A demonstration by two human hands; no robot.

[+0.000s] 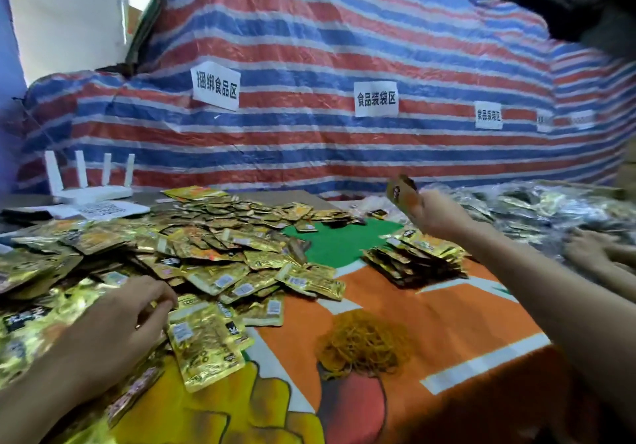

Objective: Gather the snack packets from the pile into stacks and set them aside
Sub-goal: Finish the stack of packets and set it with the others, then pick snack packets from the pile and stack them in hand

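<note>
Bench [457, 323] under orange-green cloth. Big pile [192, 244] of gold snack packets fills left and centre. Stack [414, 259] of packets sits apart, right of centre. Rubber bands [364, 343] heaped lower centre. Left hand [127, 316] lower left, fingers [161, 297] bent onto pile's near edge, grip unclear. Right hand [435, 218] raised above stack, fingers curled round held packets [401, 190], blurred.

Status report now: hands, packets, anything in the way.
Right hand holds packets raised near side stack. Left hand on pile, fingers curled, grip unclear. Rubber bands nearby, not in the way.
</note>
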